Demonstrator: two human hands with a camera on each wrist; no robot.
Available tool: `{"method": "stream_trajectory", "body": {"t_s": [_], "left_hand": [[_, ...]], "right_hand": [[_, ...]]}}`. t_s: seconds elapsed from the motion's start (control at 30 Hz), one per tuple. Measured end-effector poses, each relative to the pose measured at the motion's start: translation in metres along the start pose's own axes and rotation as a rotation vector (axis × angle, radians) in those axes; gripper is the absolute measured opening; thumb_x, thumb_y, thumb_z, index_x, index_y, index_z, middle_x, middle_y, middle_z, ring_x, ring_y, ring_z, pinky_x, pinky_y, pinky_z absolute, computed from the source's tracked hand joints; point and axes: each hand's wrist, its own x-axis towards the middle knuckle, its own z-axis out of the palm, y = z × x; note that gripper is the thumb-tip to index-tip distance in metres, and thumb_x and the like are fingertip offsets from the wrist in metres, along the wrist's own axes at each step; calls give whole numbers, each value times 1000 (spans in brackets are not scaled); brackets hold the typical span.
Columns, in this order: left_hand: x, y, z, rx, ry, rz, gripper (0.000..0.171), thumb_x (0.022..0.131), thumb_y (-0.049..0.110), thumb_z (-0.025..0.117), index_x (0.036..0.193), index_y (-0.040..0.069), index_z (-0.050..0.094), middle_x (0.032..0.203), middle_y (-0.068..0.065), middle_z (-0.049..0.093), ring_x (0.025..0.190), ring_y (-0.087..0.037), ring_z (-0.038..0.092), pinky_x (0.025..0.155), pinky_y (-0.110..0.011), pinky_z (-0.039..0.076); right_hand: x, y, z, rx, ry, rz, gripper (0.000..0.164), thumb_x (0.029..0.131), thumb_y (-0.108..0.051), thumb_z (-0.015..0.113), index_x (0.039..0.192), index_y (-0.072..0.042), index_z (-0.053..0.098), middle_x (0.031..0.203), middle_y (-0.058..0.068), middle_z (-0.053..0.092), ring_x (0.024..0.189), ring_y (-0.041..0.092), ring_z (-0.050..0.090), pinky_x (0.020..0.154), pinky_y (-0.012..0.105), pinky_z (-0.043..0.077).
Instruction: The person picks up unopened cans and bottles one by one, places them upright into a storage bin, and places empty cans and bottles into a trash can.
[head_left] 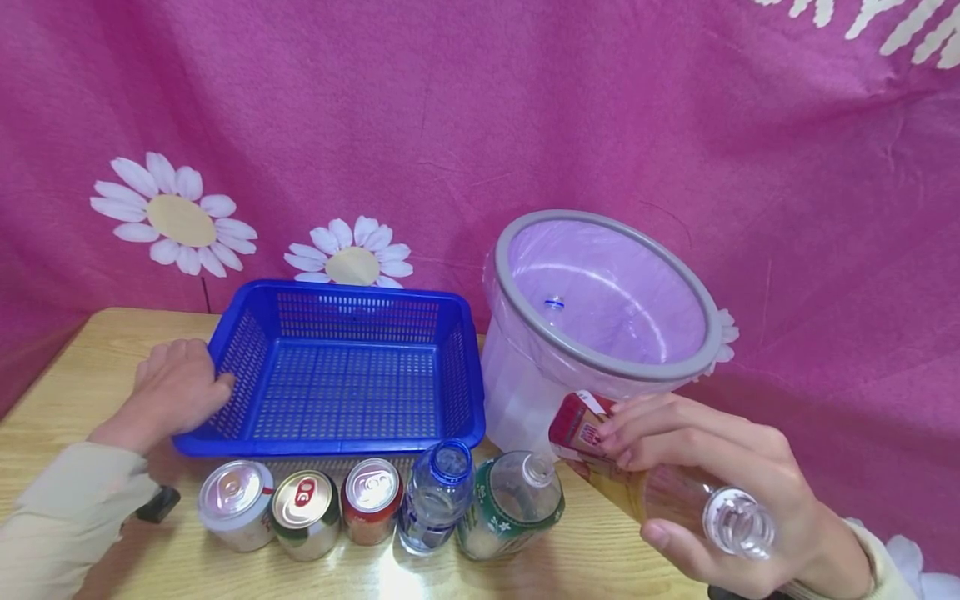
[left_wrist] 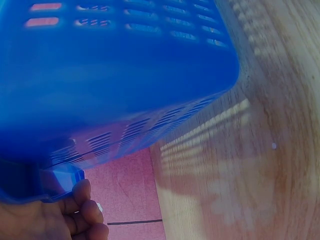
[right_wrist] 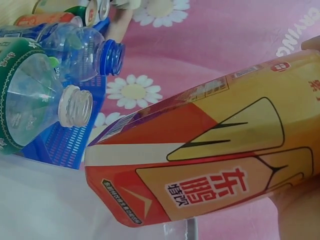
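My left hand [head_left: 176, 383] grips the left rim of a blue plastic basket [head_left: 330, 448], its fingers curled at the edge in the left wrist view. The basket has slotted sides and nothing inside. In my right hand [head_left: 753, 454] is a plastic bottle [right_wrist: 215, 175] with a red and yellow label, held tilted, its uncapped neck towards me and its base close to the bin's front. The bin [head_left: 517, 304] has a grey rim and a clear liner. A small bottle top with a blue ring [head_left: 554, 303] shows inside the bin.
Along the basket's front stand a white can [head_left: 236, 504], a green and gold can [head_left: 306, 515], a red can [head_left: 372, 502], a blue-necked clear bottle [head_left: 437, 497] and a green-labelled bottle [head_left: 510, 506]. Behind hangs a pink flowered cloth [head_left: 450, 125]. The wooden table [head_left: 600, 558] lies beneath.
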Motion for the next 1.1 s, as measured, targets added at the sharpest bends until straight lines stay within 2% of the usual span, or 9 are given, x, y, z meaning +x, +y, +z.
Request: {"method": "stream_trajectory", "body": {"t_s": [0.57, 0.77, 1.1], "left_hand": [[-1, 3, -3, 8, 8, 5, 36, 96, 28, 53, 93, -7, 49, 85, -20, 46, 85, -39, 43, 67, -39, 31], [-2, 3, -3, 9, -8, 4, 40, 97, 28, 52, 99, -11, 48, 90, -23, 45, 90, -43, 41, 70, -41, 31], [-1, 1, -2, 7, -17, -4, 39, 97, 29, 52, 99, -10, 48, 92, -23, 46, 91, -42, 42, 70, -40, 31]], "right_hand": [[12, 0, 3, 6, 44, -61, 32, 82, -13, 77, 90, 15, 64, 92, 29, 72, 92, 40, 72, 99, 47, 56], [16, 0, 3, 5, 62, -77, 32, 83, -14, 77, 89, 15, 63, 92, 29, 72, 91, 40, 72, 99, 48, 56], [20, -3, 2, 23, 95, -95, 32, 84, -13, 76, 86, 16, 62, 90, 30, 71, 88, 41, 72, 98, 50, 56]]}}
